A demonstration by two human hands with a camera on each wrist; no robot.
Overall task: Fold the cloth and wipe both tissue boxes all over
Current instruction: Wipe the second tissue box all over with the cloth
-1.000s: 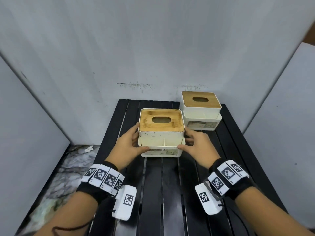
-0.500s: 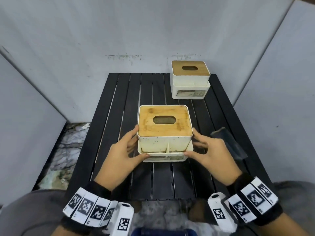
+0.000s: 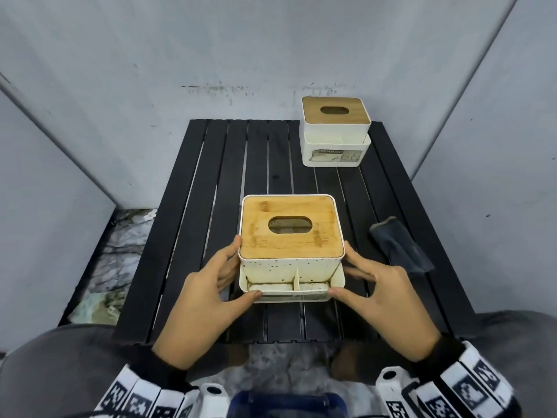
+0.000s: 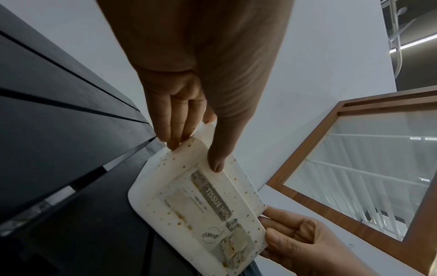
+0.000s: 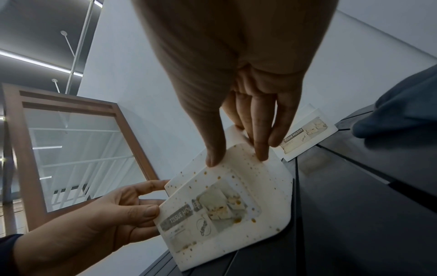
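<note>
A stained white tissue box (image 3: 291, 236) with a bamboo lid sits at the near middle of the black slatted table (image 3: 211, 182). My left hand (image 3: 232, 276) grips its left side, thumb on the labelled front face. My right hand (image 3: 351, 274) grips the right side the same way. The left wrist view shows my left hand (image 4: 194, 156) pinching the speckled box (image 4: 201, 214). In the right wrist view my right hand (image 5: 236, 158) does the same on the box (image 5: 224, 214). A cleaner second tissue box (image 3: 334, 137) stands at the back right. A dark grey cloth (image 3: 401, 248) lies crumpled to the right.
Grey panels wall the table in at the back and on both sides. Marbled floor (image 3: 114, 257) shows past the table's left edge. The table's near edge lies just under my wrists. The cloth (image 5: 402, 112) lies close beside my right hand.
Both hands have drawn the stained box back toward the near edge. The head view has tipped down, and the cloth has come into sight on the right.
</note>
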